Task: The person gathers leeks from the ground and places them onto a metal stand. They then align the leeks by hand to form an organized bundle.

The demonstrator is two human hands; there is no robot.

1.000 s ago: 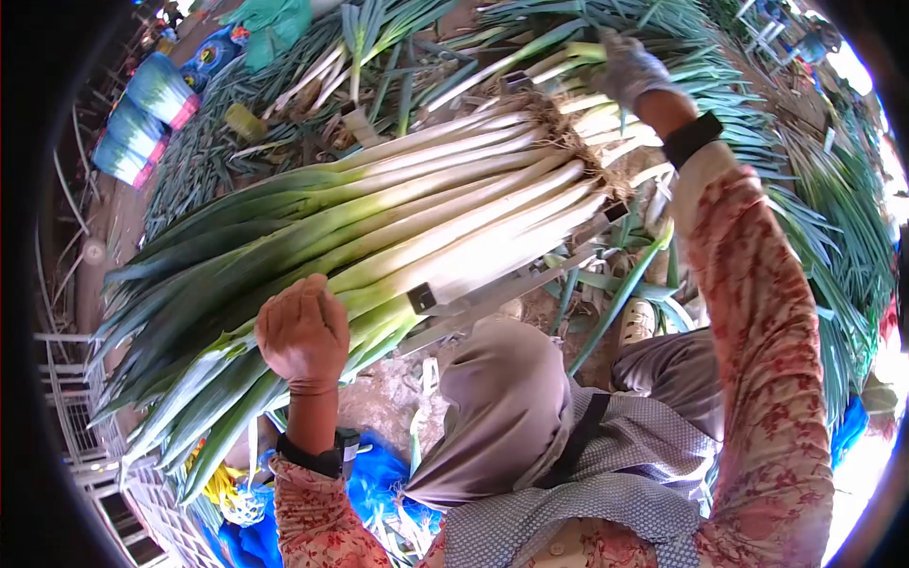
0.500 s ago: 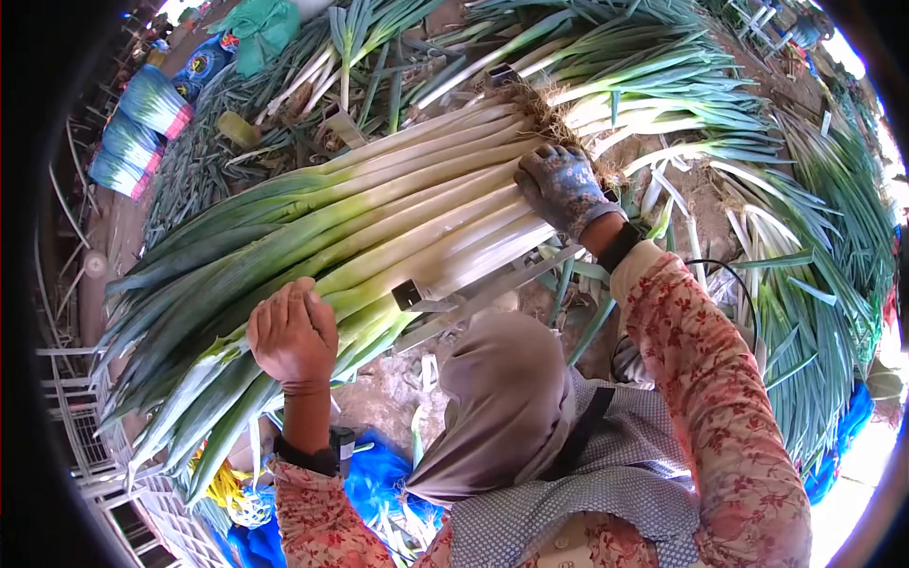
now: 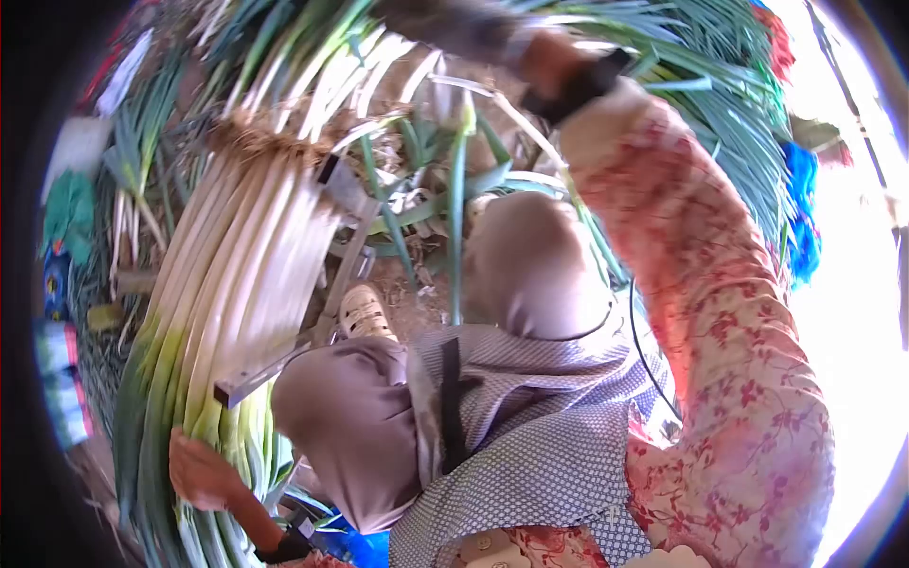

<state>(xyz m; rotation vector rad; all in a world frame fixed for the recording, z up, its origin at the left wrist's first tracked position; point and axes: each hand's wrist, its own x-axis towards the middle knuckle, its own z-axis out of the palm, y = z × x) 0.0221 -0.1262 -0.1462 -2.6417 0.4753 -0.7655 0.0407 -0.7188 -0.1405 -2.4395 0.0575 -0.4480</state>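
A row of leeks [image 3: 251, 256] lies side by side on a metal rack [image 3: 256, 371], roots at the top and green leaves at the lower left. My left hand [image 3: 201, 470] rests on the leeks where white turns to green; its fingers reach in among the leaves and their tips are hidden. My right arm stretches up past my knees. My gloved right hand [image 3: 440, 21] is at the top edge, near more leeks [image 3: 355, 76], smeared by motion, so its fingers and anything in them cannot be made out.
Loose leaves [image 3: 457, 218] and trimmings litter the ground before my knees. My shoe [image 3: 365, 310] is beside the rack. A large leek pile [image 3: 710, 123] stretches along the upper right, with a blue bag [image 3: 803, 213] next to it. A green bag [image 3: 71, 216] lies at the left.
The view has turned to the right. My right hand has left the root ends on the rack and reached away to the top edge. My left hand stays near the leaves, now lower in view.
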